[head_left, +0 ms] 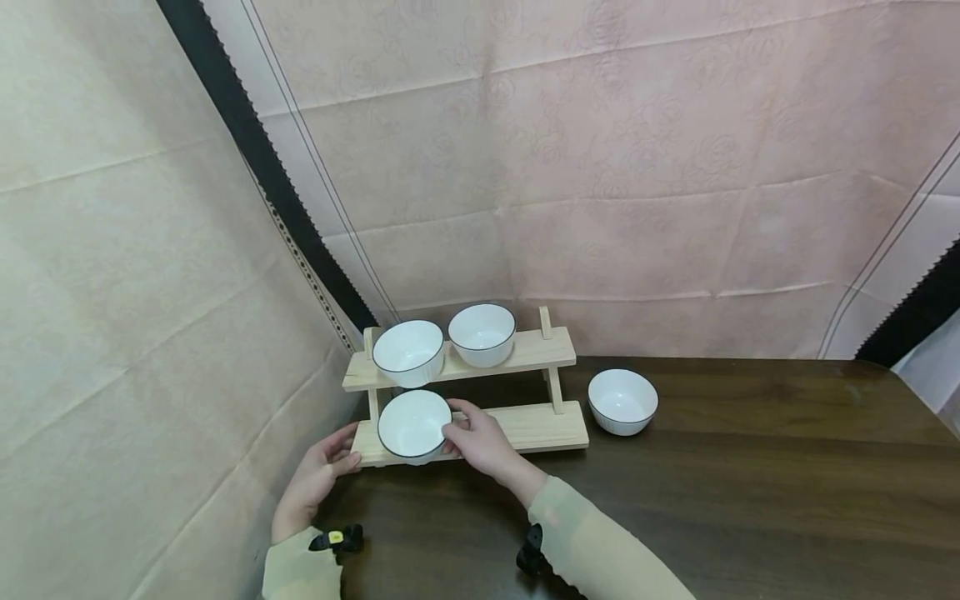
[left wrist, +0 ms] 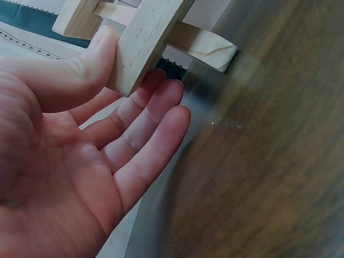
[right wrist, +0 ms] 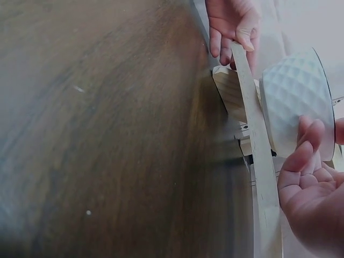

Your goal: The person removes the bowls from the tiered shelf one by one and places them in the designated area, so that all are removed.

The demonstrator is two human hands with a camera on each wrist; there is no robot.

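A two-tier wooden rack (head_left: 542,427) stands against the back wall, with a white bowl (head_left: 412,423) on the left part of its lower board. My right hand (head_left: 482,442) holds this dark-rimmed bowl by its right side. In the right wrist view the bowl (right wrist: 295,99) shows a quilted outer wall, and the fingers (right wrist: 298,158) lie against it. At the left end of the lower board (left wrist: 142,51), my left hand (head_left: 318,475) grips the wood, thumb on one face and fingers at the other.
Two similar bowls, a left one (head_left: 408,352) and a right one (head_left: 482,333), sit on the upper board (head_left: 536,352). Another bowl (head_left: 622,402) stands on the dark wooden table (head_left: 750,467) right of the rack. Pale cloth walls (head_left: 637,167) rise behind and at the left.
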